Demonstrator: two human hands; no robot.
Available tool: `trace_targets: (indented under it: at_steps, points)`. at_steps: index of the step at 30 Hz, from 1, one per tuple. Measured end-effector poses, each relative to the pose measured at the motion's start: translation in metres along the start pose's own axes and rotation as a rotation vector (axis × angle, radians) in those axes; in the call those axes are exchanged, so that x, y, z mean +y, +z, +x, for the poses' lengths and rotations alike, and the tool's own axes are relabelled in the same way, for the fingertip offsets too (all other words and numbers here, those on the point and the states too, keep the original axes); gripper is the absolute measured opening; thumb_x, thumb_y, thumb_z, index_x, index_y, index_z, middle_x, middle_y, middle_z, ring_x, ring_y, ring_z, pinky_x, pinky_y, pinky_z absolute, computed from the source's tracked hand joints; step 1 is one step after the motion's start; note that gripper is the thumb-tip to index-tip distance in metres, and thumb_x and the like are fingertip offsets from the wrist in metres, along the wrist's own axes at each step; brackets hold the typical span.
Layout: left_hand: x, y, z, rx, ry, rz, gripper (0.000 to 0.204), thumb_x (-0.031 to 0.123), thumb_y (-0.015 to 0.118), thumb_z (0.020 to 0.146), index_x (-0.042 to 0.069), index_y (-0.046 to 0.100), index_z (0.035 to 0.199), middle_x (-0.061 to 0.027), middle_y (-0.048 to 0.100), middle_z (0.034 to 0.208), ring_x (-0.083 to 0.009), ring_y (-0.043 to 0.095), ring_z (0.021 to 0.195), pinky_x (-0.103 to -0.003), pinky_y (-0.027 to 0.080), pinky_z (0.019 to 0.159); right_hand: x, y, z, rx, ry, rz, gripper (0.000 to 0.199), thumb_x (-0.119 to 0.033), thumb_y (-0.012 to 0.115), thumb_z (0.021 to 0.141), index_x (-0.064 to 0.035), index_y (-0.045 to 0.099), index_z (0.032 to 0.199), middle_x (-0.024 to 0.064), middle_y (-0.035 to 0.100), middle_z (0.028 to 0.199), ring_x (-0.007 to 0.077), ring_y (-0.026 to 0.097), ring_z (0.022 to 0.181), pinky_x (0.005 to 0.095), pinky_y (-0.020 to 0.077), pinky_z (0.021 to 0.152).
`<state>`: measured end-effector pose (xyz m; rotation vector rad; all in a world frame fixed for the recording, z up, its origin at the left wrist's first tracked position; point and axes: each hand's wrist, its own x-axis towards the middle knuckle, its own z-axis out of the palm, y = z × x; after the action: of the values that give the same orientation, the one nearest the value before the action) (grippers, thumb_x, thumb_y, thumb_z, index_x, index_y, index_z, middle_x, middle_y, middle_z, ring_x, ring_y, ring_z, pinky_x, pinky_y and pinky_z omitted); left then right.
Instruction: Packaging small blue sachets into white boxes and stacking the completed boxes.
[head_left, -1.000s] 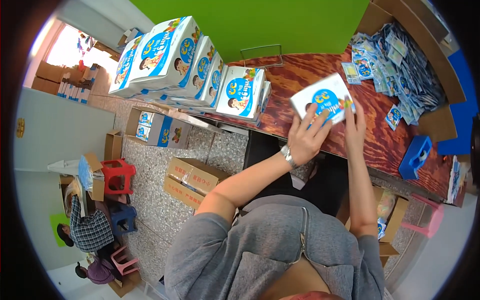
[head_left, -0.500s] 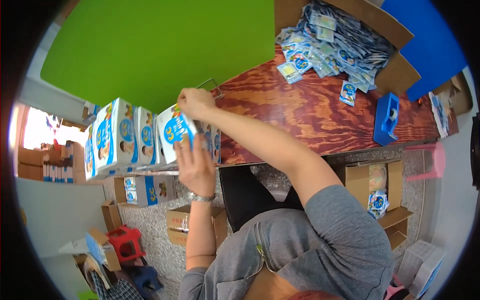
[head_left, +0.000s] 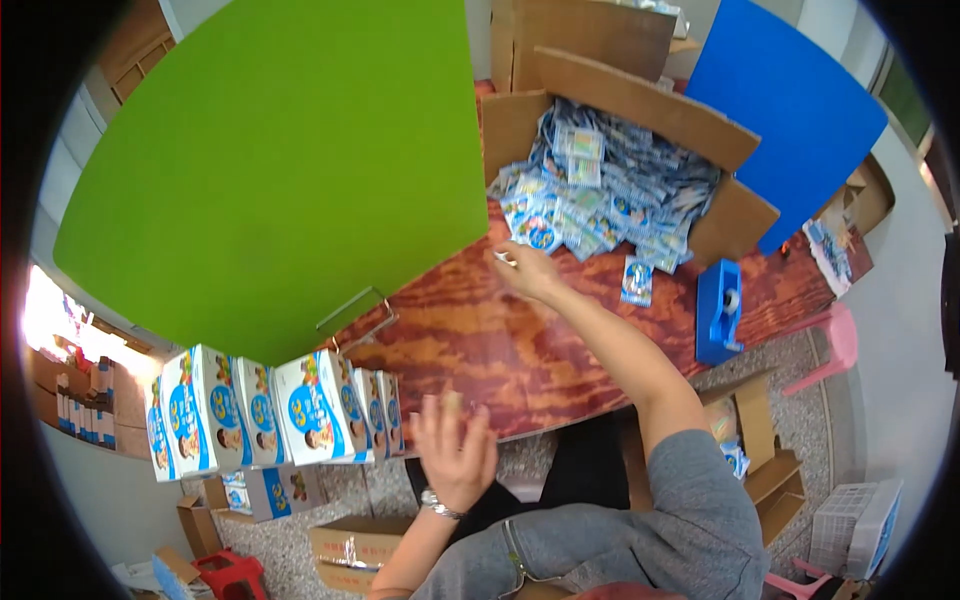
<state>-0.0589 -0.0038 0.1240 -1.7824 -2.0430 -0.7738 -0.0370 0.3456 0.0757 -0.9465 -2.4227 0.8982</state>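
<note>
My left hand is open over the near edge of the table, its fingers spread and slightly blurred. It is apart from the row of white-and-blue boxes to its left. My right hand is over the middle of the table with its fingers curled together. A small whitish bit shows at these fingertips, too small to make out. Just beyond that hand, flat blue-and-white packets spill from a tipped cardboard carton. One loose packet lies to its right.
A blue tape dispenser stands on the red wood-patterned table. A green panel rises along the far left, with a metal wire bracket by its foot. A blue panel stands far right. Cartons and a pink stool are below.
Both hands have come away from the boxes and moved right. My right hand now lies near the packets. The view has shifted, showing more of the far side.
</note>
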Motion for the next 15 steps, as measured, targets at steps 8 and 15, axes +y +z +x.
trace_targets:
  at_steps: [8,15]
  points:
    - [-0.003,0.144,0.052,-0.437,-0.224,-0.239,0.055,0.033,0.071,0.083,0.01,0.06,0.131,-0.0259,0.038,0.151,-0.0475,0.033,0.141,-0.07,0.027,0.109,0.002,-0.139,0.05,0.298,-0.262,-0.357,0.029,-0.023,0.063,0.09,-0.0151,0.065,0.119,0.014,0.069,0.109,0.0367,0.067,0.1,0.0482,0.0545,0.084]
    - [-0.03,0.227,0.135,-0.696,-0.411,-0.206,0.079,0.036,0.068,0.085,0.01,0.036,0.152,-0.0278,0.025,0.159,-0.0499,0.026,0.144,-0.073,0.028,0.107,-0.038,-0.202,0.063,0.126,-0.638,-0.724,0.02,-0.019,0.068,0.085,-0.0156,0.066,0.104,0.0062,0.065,0.087,0.0254,0.067,0.088,0.0401,0.0564,0.072]
